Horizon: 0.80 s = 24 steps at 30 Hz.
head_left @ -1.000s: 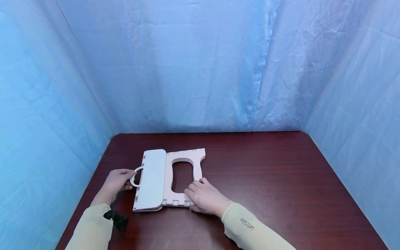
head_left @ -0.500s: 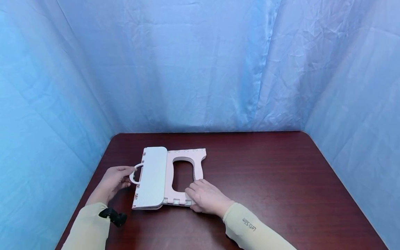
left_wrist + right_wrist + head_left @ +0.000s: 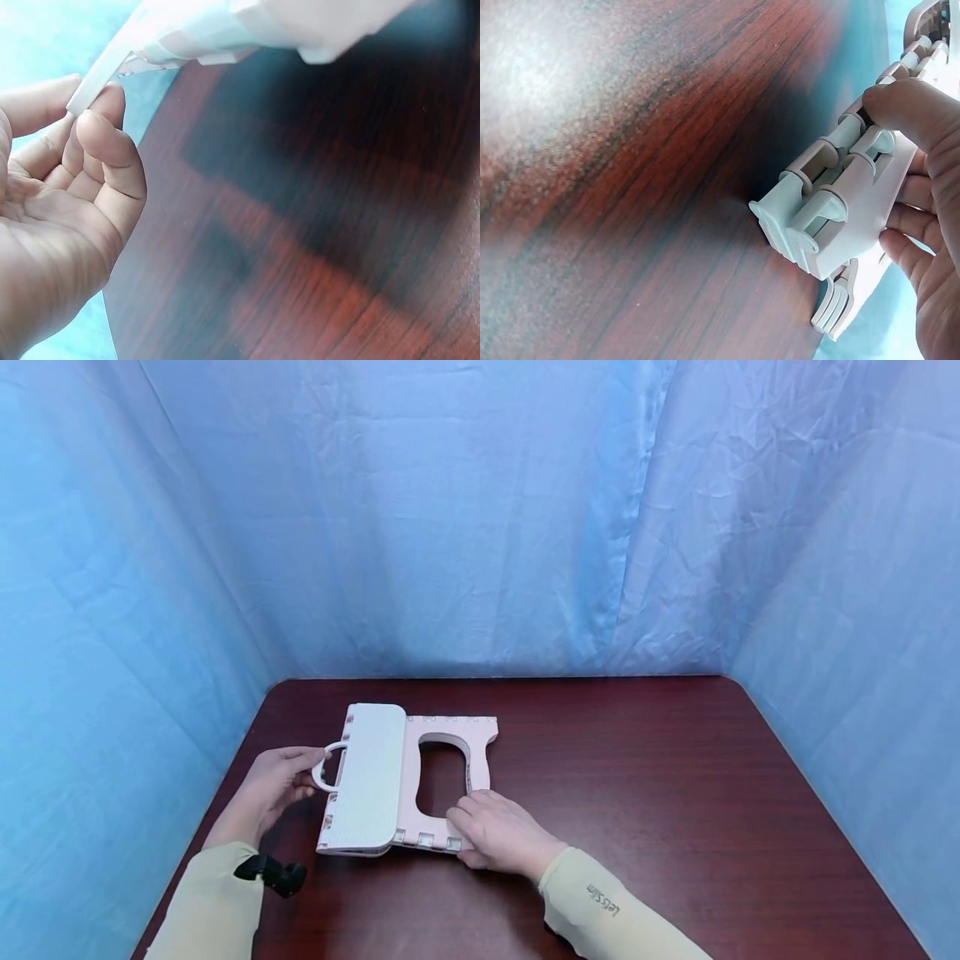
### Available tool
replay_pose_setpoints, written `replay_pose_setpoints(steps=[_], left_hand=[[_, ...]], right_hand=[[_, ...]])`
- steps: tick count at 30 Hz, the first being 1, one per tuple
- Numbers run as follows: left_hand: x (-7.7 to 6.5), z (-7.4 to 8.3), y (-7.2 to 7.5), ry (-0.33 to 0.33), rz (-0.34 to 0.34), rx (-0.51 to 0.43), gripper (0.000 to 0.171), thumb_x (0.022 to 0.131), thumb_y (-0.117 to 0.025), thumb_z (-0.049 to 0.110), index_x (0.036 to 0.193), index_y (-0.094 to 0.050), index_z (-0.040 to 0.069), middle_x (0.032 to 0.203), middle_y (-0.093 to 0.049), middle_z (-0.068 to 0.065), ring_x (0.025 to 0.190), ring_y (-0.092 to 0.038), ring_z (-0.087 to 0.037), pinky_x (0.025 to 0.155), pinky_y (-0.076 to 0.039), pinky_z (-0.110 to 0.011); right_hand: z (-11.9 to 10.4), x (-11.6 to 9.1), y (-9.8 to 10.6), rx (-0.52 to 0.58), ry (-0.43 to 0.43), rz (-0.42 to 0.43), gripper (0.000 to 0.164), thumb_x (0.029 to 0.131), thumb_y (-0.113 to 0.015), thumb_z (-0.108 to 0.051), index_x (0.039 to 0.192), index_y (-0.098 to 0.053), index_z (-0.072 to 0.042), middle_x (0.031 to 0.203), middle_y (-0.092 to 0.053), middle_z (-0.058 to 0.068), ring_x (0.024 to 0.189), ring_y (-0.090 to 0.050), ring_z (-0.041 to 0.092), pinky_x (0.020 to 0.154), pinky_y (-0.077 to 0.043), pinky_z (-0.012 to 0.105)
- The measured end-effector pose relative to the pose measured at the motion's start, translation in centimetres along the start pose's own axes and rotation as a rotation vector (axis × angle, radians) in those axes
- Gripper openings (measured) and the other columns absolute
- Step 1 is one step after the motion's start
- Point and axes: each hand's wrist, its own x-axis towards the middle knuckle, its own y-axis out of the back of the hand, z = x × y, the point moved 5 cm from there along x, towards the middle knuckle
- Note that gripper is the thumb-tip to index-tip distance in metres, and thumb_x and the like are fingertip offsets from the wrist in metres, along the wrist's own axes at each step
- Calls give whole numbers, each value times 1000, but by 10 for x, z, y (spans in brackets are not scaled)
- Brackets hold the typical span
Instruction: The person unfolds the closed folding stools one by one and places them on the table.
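A folding step stool [image 3: 408, 802] lies folded on its side, with a white top panel [image 3: 366, 777] and pale pink legs around a large opening. My left hand [image 3: 273, 785] pinches the white loop handle [image 3: 318, 777] at the stool's left end; the left wrist view shows the handle [image 3: 97, 82] between thumb and fingers. That end looks raised, with a shadow on the table below. At the near right corner, my right hand [image 3: 502, 833] grips a leg. In the right wrist view the thumb lies over the hinged edge [image 3: 825, 169], the fingers on the other side.
The dark red-brown wooden table [image 3: 675, 793] stretches out to the right of the stool. Blue curtains [image 3: 480, 527] hang behind it and along both sides. A black strap piece [image 3: 273, 875] sits at my left wrist.
The white panel and handle have shifted gradually away from me with my left hand. The pink legs moved slightly right, and my right hand keeps its grip, drifting a little with them.
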Motion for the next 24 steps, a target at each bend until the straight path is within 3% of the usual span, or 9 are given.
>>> replay_pose_setpoints(steps=[15,24], left_hand=[[-4,18,-4,-23,-1,4,59,99,-70,34,140,-55,-6,82,-66,-2,66,-60,-11,62,-58,-22],[-8,27,-7,-42,-21,-67,57,97,-73,30,137,-57,-8,79,-68,-1,65,-61,-10,60,-57,-22]], right_hand=[[3,-4,5,33,-1,73,43,75,-86,-35,104,-61,-16,92,-57,-7,87,-56,14,84,-51,29],[5,-6,6,72,0,93,42,75,-85,-33,106,-62,-15,93,-57,-7,89,-56,13,85,-51,29]])
